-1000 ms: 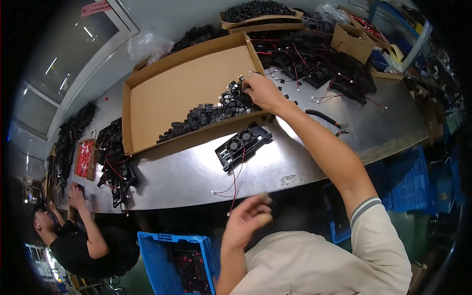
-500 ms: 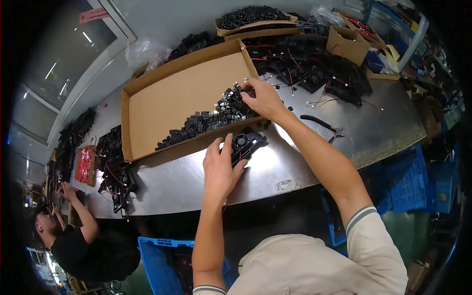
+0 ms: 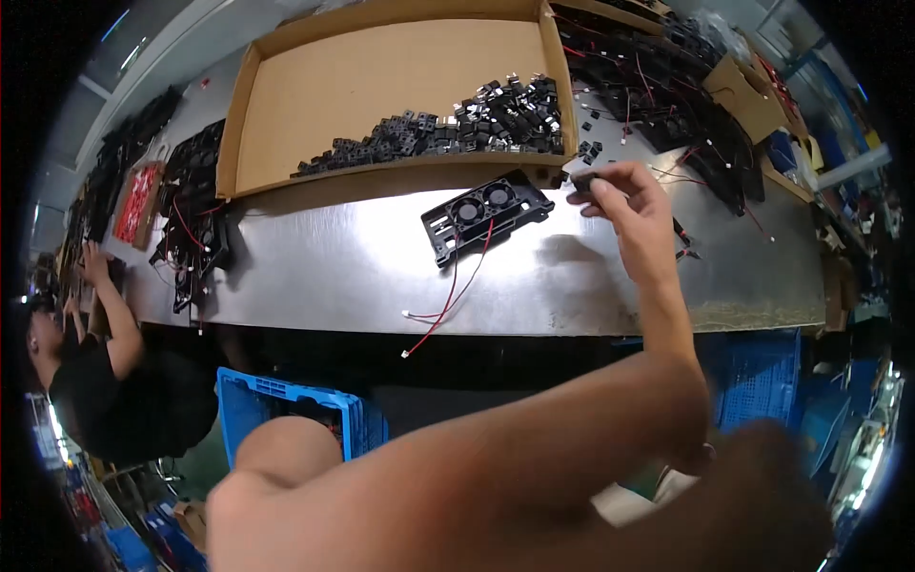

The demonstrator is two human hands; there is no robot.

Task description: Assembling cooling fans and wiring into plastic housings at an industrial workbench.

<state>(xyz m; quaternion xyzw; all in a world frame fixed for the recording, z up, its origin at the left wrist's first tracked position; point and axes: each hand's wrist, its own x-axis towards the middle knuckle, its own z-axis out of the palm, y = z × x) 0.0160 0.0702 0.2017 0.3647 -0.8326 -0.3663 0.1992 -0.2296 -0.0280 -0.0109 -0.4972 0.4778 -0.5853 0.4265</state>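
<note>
My right hand (image 3: 640, 214) is above the metal bench, just off the near right corner of the cardboard tray. Its thumb and fingers pinch a small black block (image 3: 583, 182), partly hidden by the fingers. My left hand (image 3: 429, 477) looms very large and blurred across the lower picture, close to the camera and away from the bench; its finger pose is unclear. On the bench lies a black frame with two small fans (image 3: 483, 207), touched by neither hand. Its red and black wires (image 3: 467, 286) trail toward the bench's front edge, ending in white connectors.
The shallow cardboard tray (image 3: 231, 143) has many black blocks, some with metal tabs, heaped along its near side. Pliers (image 3: 682, 243) lie beyond my right hand. Wired fan frames (image 3: 658, 110) pile at right. A blue crate (image 3: 276, 386) stands below; a co-worker (image 3: 114, 362) works at left.
My left hand has left the fan frame and come up close to the camera. My right hand has moved out of the tray to its near right corner, holding a black block. The view has shifted.
</note>
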